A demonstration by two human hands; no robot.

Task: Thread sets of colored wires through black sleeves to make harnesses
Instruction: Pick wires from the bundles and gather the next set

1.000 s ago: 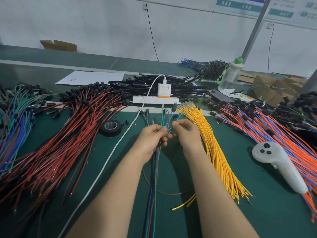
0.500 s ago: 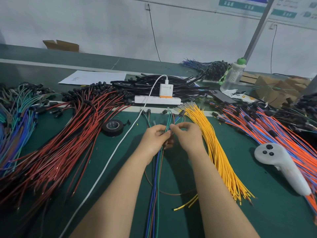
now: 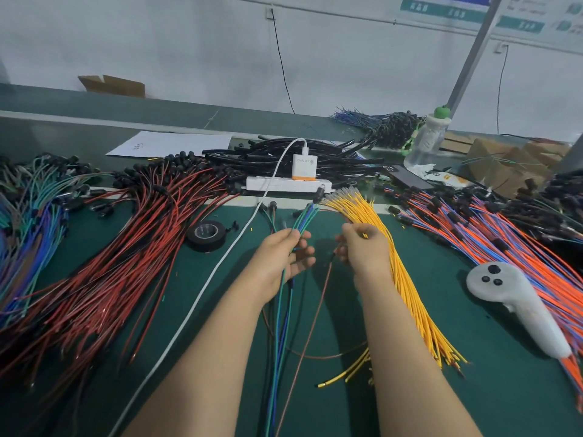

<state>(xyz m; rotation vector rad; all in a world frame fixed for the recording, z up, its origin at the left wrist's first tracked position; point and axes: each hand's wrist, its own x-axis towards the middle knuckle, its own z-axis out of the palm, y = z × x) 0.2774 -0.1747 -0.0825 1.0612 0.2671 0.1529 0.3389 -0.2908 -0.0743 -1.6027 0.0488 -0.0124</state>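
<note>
The green surface (image 3: 504, 389) carries all items. Nearest the person, both forearms reach forward. Between them, a set of green and blue wires (image 3: 277, 326) and a single brown wire (image 3: 316, 310) run back toward the viewer.

The left hand (image 3: 280, 257) grips the green and blue wires. Its fingers are curled round them, and the wire ends fan out above. The right hand (image 3: 366, 250) is apart from the left and above a bundle of yellow wires (image 3: 407, 279). Its fingers are curled and appear to pinch the top end of the brown wire, though the contact is blurred.

A white controller (image 3: 517, 298) lies to the right, beside orange and blue wires (image 3: 520, 247). A roll of black tape (image 3: 206, 235) lies to the left, next to a mass of red and black wires (image 3: 126, 263).

Farther back, a white power strip (image 3: 284, 185) holds a charger (image 3: 303, 167). The pile of black sleeves (image 3: 315, 152) lies just behind it, well apart from both hands. A sheet of paper (image 3: 170, 143) and a bottle (image 3: 429, 137) are at the far edge.
</note>
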